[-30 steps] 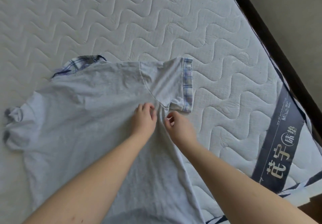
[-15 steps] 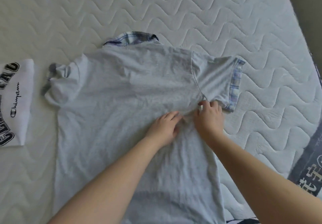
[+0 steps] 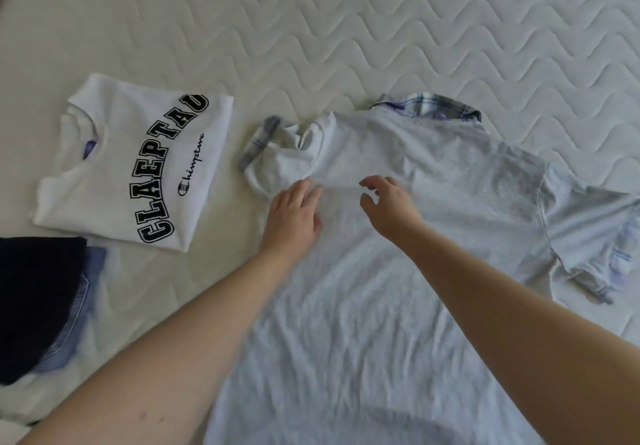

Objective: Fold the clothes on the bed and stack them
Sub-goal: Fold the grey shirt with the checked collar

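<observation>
"Where was the shirt?"

"The light grey short-sleeved cotton shirt with checked collar and cuffs (image 3: 415,236) lay flat, front down, in the middle of the white quilted bed (image 3: 346,29). Its collar pointed to the far edge of the bed and its bottom ran to the near edge."

"What were the hands doing?"

"Both were open and held nothing. The left hand (image 3: 294,216) lay flat on the cloth by the bunched left sleeve (image 3: 273,146). The right hand (image 3: 388,209) was just above the shirt, fingers loosely curled."

"Would the shirt be hard to move?"

"I don't think so. It looked soft, thin and light, with lots of wrinkles. It would flop and slide, so I would pinch it at the shoulder seam and the bottom edge, and smooth that crumpled sleeve first."

"What else was there?"

"A folded white shirt with big black letters (image 3: 138,167) sat near the left edge of the bed. A dark cloth on folded blue jeans (image 3: 69,306) sat by the near left corner."
</observation>
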Demonstrator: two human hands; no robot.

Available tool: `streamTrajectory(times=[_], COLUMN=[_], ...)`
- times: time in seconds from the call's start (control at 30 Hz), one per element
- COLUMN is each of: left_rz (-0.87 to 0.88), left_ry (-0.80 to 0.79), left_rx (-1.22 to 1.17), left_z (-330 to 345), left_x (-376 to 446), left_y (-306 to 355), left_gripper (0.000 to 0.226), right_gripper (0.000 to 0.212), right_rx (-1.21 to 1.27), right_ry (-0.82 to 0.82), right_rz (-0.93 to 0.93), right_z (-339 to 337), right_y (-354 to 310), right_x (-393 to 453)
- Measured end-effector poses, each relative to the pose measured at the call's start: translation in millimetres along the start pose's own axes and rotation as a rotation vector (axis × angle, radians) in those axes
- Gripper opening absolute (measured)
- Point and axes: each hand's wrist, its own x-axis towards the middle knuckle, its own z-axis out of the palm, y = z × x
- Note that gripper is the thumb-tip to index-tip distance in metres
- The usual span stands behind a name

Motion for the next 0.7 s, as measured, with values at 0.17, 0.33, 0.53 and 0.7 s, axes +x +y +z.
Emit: streamTrajectory(times=[0.17, 0.33, 0.53, 0.7], left_rz=[-0.231, -0.472, -0.506, -0.563], left_ry=[0.089, 0.036, -0.134, 0.054], left_rx=[-0.083, -0.362, -0.622, -0.872], left_z=[-14.6, -19.3, -16.5, -27.4], left_x=[46.1, 105.7, 123.9, 98.8], left_y=[-70.5, -112.7, -128.6, -136.5], left_gripper=[0.052, 0.056, 0.048, 0.026], right_gripper=[0.045, 0.054, 0.042, 0.047], right_rx=[-0.022, -0.073, -0.205, -0.269], right_ry=[-0.018, 0.010, 0.079, 0.037], right_rz=[-0.076, -0.144, -0.144, -0.130], right_z=[26.6, 51.3, 61.1, 63.1], right_y=[-54.0, -85.2, -92.2, -91.6], right_x=[43.2, 77.0, 105.3, 110.1])
